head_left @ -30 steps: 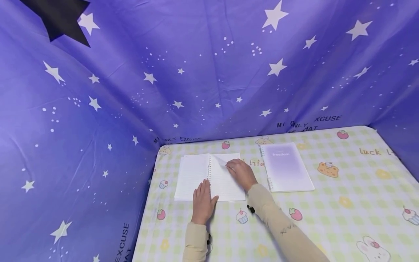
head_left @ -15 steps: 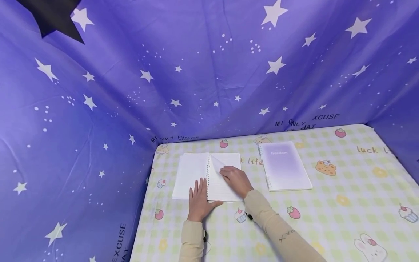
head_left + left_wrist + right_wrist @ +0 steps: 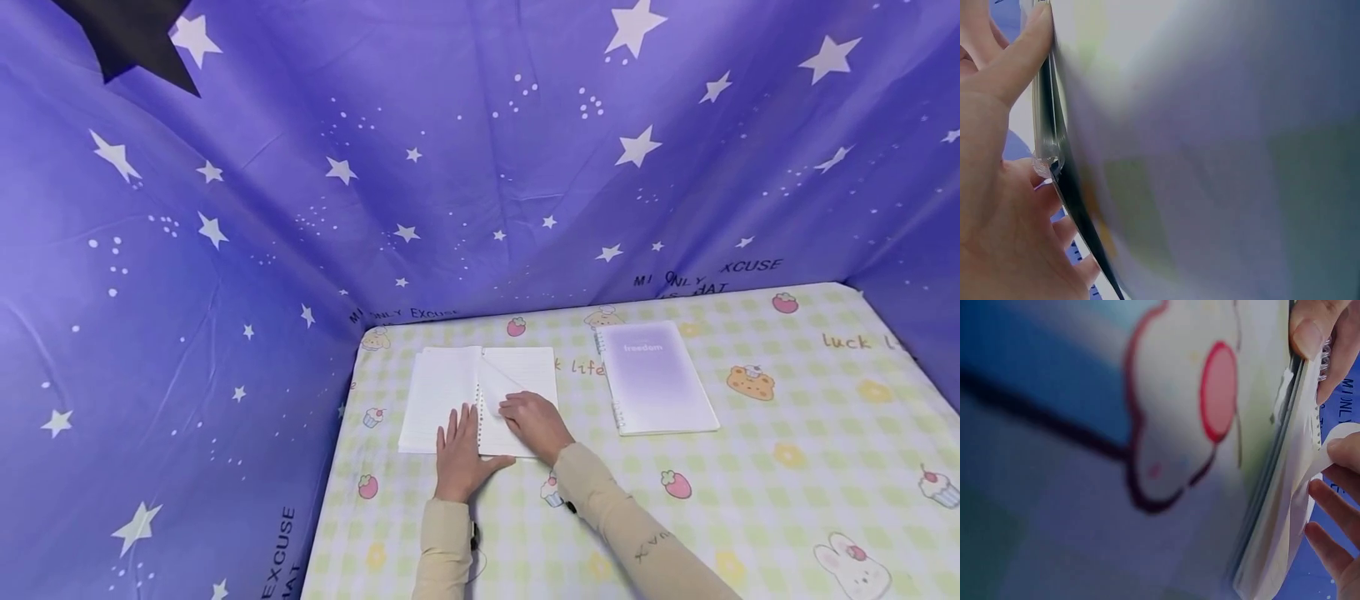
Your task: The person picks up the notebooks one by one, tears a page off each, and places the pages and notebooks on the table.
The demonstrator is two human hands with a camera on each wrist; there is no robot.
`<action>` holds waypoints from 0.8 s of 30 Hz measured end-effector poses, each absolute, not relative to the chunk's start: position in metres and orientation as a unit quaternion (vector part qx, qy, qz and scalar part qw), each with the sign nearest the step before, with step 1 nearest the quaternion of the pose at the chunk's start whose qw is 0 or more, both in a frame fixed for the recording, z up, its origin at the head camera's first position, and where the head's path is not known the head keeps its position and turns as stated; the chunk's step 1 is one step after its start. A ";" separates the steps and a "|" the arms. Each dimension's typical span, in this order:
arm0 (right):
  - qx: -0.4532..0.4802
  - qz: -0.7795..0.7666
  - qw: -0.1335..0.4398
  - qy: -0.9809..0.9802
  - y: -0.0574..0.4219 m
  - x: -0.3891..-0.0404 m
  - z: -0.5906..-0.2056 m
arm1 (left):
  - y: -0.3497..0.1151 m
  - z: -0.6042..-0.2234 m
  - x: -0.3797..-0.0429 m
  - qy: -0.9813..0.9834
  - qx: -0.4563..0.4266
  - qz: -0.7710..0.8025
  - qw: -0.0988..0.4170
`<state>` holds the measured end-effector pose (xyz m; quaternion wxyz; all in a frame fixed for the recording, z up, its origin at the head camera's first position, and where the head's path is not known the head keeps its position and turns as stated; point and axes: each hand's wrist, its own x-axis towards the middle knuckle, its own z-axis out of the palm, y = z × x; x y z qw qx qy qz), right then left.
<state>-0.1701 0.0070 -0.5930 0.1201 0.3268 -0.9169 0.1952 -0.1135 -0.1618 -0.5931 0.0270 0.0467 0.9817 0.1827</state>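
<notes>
An open spiral notebook [image 3: 438, 387] with ruled white pages lies on the table. My left hand [image 3: 461, 462] rests over its lower middle, fingers straight on the left page by the binding. The thumb stretches along the lower edge; in the left wrist view that thumb [image 3: 1022, 56] presses at the notebook's edge. My right hand [image 3: 536, 423] pinches a loose corner of the right-hand page [image 3: 493, 382] and draws it diagonally toward the binding. In the right wrist view, thumb and fingers hold the curled white sheet [image 3: 1335, 439], above the stacked pages.
A closed spiral notebook [image 3: 656, 387] with a purple-and-white cover reading "freedom" lies to the right. The green-checked tablecloth [image 3: 810, 417] carries printed strawberries, cupcakes and animals. A purple star-patterned curtain [image 3: 480, 167] hangs behind the table and at its sides.
My right hand has moved left and toward me, bringing the page corner closer to the binding. My left thumb has spread out to the right along the notebook's lower edge.
</notes>
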 end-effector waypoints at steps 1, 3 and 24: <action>0.324 0.200 0.120 -0.917 0.008 -0.169 -0.593 | -0.161 -0.593 -0.113 0.981 0.048 0.184 0.025; 0.321 0.210 0.125 -0.915 0.009 -0.167 -0.593 | -0.161 -0.594 -0.113 0.981 0.049 0.188 0.019; 0.317 0.289 0.107 -0.897 0.017 -0.147 -0.586 | -0.159 -0.595 -0.113 0.978 0.036 0.203 0.034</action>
